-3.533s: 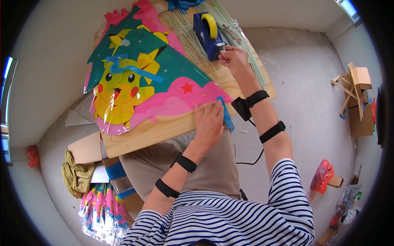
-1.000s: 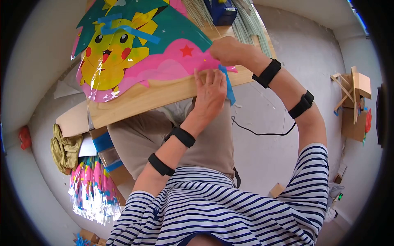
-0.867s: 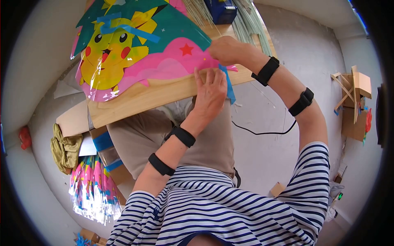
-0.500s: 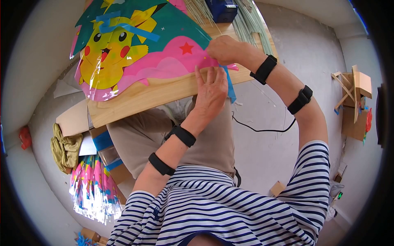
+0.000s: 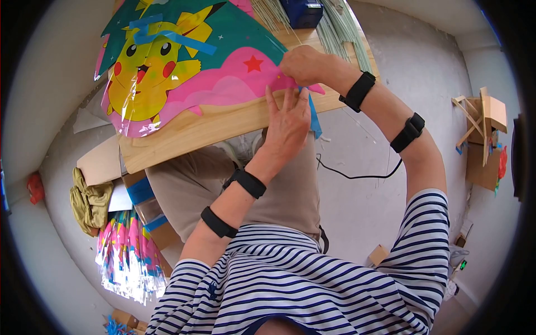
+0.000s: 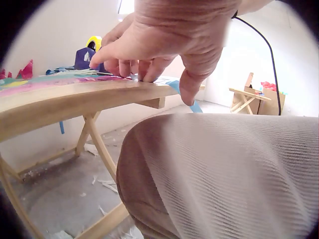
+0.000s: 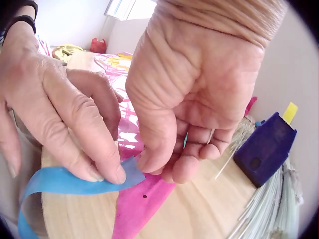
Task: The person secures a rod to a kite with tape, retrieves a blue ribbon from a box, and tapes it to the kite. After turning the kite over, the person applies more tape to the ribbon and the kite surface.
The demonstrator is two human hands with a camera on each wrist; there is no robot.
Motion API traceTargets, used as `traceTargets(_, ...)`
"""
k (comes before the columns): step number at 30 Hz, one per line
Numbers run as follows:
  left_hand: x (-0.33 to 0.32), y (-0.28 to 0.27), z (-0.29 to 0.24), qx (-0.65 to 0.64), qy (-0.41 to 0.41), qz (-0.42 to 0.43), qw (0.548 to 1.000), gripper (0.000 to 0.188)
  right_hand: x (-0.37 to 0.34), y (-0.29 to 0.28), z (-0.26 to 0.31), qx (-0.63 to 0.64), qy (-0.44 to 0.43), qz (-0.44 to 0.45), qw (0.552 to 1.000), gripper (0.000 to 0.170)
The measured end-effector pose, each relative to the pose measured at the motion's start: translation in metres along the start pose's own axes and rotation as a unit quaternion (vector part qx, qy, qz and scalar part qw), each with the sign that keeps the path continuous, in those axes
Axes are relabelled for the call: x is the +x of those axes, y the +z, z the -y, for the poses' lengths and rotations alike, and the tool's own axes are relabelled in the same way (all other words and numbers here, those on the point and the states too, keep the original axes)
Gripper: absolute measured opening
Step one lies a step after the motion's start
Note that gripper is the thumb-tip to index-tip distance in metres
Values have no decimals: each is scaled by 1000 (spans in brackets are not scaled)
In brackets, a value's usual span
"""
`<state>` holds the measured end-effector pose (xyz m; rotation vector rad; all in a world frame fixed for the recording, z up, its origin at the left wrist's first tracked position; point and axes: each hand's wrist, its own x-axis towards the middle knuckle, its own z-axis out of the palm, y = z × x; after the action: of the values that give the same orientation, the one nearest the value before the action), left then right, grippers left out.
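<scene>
Corner join in work at the near right end of the printed film sheet (image 5: 234, 86). Sheet lies flat on the bench (image 5: 218, 123), its pink tip (image 7: 139, 206) close to the edge.

Left hand (image 5: 287, 124): fingers fairly straight, tips pressing the blue strip (image 7: 75, 181) onto the tip. Thumb hangs free, not wrapped round anything.

Right hand (image 5: 306, 66): grip closed, thumb against curled fingers right at the strip's end. Looks like a pinch on the strip; can't tell from here if film or a bit of tape is in there too.

Progress, my read: strip's end is in place over the film, fixing is underway, not finished. Can't confirm it holds by itself; both hands are on it. Rest of the strip dangles off the bench edge, loose.

Second blue strip (image 5: 192, 43) lies across the yellow character, looks unattached; probably next in line for some other spot.

Tape dispenser (image 5: 304, 14) and pale rods (image 5: 341, 33) sit up the bench, hands off both. Shiny bundle (image 5: 127, 251) of like colours down on the left: finished pieces or stock, can't say.
</scene>
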<state>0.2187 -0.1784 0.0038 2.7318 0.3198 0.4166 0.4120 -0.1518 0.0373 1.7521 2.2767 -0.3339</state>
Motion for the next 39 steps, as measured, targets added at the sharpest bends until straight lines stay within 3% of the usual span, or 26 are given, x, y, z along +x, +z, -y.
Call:
traceTargets(4,2,0,1,-4,0,-5,1000,50,-1,-4,4,-9,14,-8,1000,12)
traceTargets(12,3,-1,0,-1,8,5,1000,55,1,-26,14,-65,113,59,990,14)
traceTargets(16,1,0,-1,35,4,29,999,68,1,-25,10,-35,145,72,986,14)
traceTargets(19,1,0,-1,46,8,30,998,68,-5,-25,-1,-41,206,-114,971,13)
traceTargets(22,3,-1,0,60,17,29,998,67,-14,-25,-3,67,247,-274,927,11)
traceTargets(28,1,5,2,59,18,14,998,65,-58,27,38,257,325,-331,848,9)
traceTargets(31,1,6,1,56,14,19,998,67,-75,44,56,353,405,-298,789,12)
traceTargets(36,3,8,2,57,9,10,998,69,-66,57,53,361,431,-301,770,17)
traceTargets(39,4,3,1,0,4,-9,1000,45,-64,59,45,398,422,-302,757,17)
